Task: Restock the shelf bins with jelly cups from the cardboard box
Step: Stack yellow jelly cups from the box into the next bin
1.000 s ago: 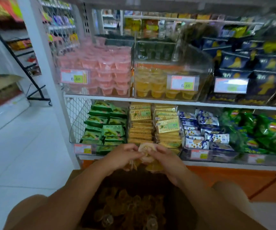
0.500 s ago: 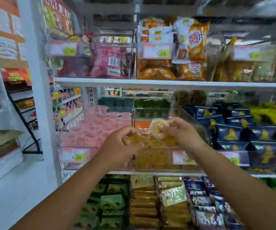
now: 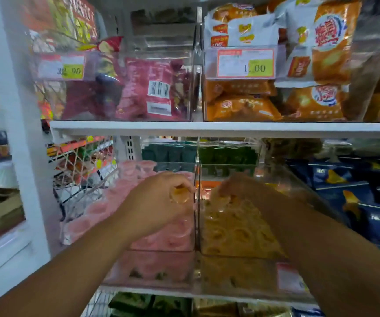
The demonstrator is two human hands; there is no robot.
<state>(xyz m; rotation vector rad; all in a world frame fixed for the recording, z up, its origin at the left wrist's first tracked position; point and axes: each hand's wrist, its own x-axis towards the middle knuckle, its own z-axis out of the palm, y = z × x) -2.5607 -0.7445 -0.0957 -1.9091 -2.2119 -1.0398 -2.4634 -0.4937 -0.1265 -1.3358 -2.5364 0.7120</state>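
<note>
Head view: I'm up from the box now. My left hand (image 3: 159, 200) pinches a jelly cup (image 3: 181, 195); my right hand (image 3: 239, 187) reaches into the yellow bin (image 3: 237, 275), fingers unreadable.

Two arms on show here: left arm (image 3: 77, 261) and right arm (image 3: 326, 252), both bare from the lower edge of the shot up to the wrist. Left hand (image 3: 154, 202) bare as well, knuckles sharp; right hand (image 3: 237, 186) bare, too blurred for finger detail.
</note>
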